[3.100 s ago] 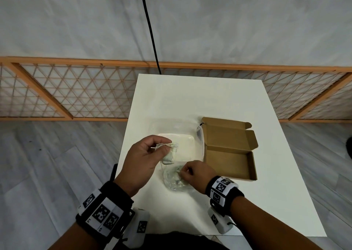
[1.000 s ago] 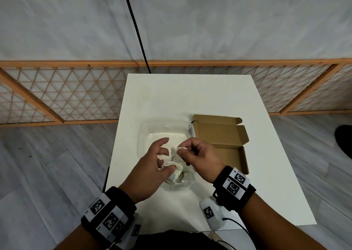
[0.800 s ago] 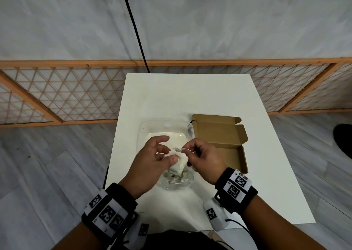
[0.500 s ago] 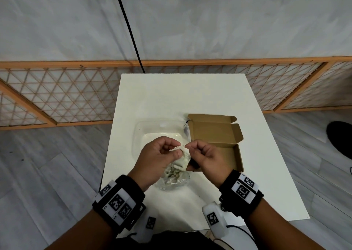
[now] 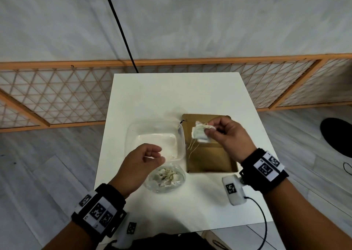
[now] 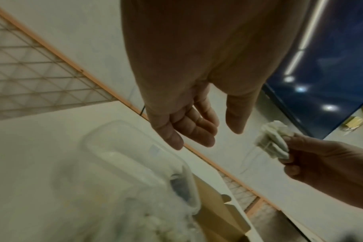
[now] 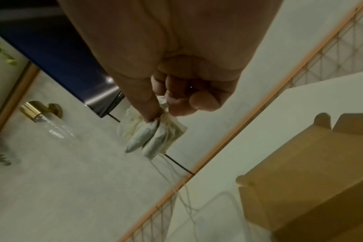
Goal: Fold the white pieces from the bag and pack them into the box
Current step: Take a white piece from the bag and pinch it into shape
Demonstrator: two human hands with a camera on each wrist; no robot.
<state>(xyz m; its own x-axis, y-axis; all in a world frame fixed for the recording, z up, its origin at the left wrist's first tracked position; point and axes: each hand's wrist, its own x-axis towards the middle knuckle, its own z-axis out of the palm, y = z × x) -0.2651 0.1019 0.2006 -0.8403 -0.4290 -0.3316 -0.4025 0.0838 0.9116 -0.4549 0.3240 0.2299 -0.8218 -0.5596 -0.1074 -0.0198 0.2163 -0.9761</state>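
Over the open brown cardboard box (image 5: 207, 154), the right hand (image 5: 226, 137) pinches folded white pieces (image 5: 199, 134); its wrist view alone shows two side by side. Beside the box, the left hand (image 5: 139, 166) hovers empty, fingers (image 6: 189, 124) loosely spread.

L hand (image 5: 142, 161) loose, empty; R hand (image 5: 225, 135) in pinch grip.

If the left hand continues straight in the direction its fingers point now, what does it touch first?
Probably the clear plastic container: the left hand, open and empty, points away from the person over it, with the bag of white pieces beside it. Depth is unclear, so the hand may pass above the rim.
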